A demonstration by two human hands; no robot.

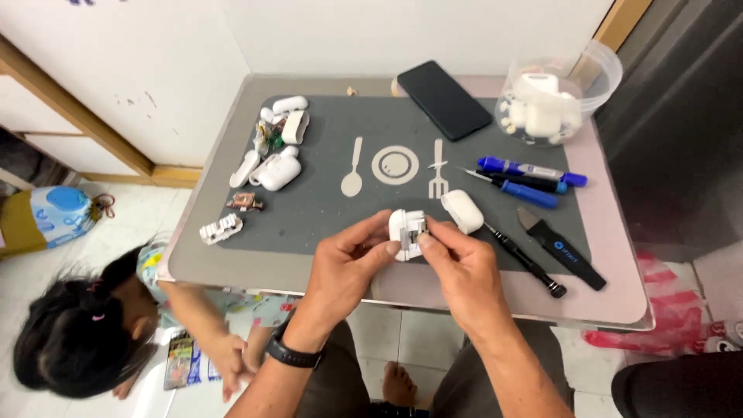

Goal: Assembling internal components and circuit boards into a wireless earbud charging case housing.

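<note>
We hold a small white earbud case shell (405, 232) between both hands, just above the near edge of the tabletop (232, 267). It is hard glossy plastic with rounded corners, opened so that a darker inner part with metal bits shows on its right side. Our left hand (348, 259) comes up from below with the wrist bent back, a black watch (290, 352) on it; its fingers (379, 226) curl closed around the shell's left side, thumb against the lower edge. Our right hand (457, 259) reaches in from the lower right, forearm angled across our lap; its thumb and forefinger are pinched shut on the shell's right edge at the exposed inner part, though we cannot tell whether a small piece sits between them.

Just beyond the right fingers lies a white oval case half (463, 210), smooth and domed. To the right of it, a slim black screwdriver (526, 262) and a flat black pry tool (561, 249) lie slanted on the tabletop; further out are blue-handled tools (530, 182). All rest on a dark grey mat (325, 209), matt, printed with pale spoon, plate and fork shapes. Well beyond the left fingers sits a cluster of white case parts (275, 151) with small circuit pieces. At the far edge lie a black phone (444, 99) and a clear round plastic tub (557, 93) of white cases. Below left of the tabletop, another person (85, 333) with dark hair crouches on the tiled floor
</note>
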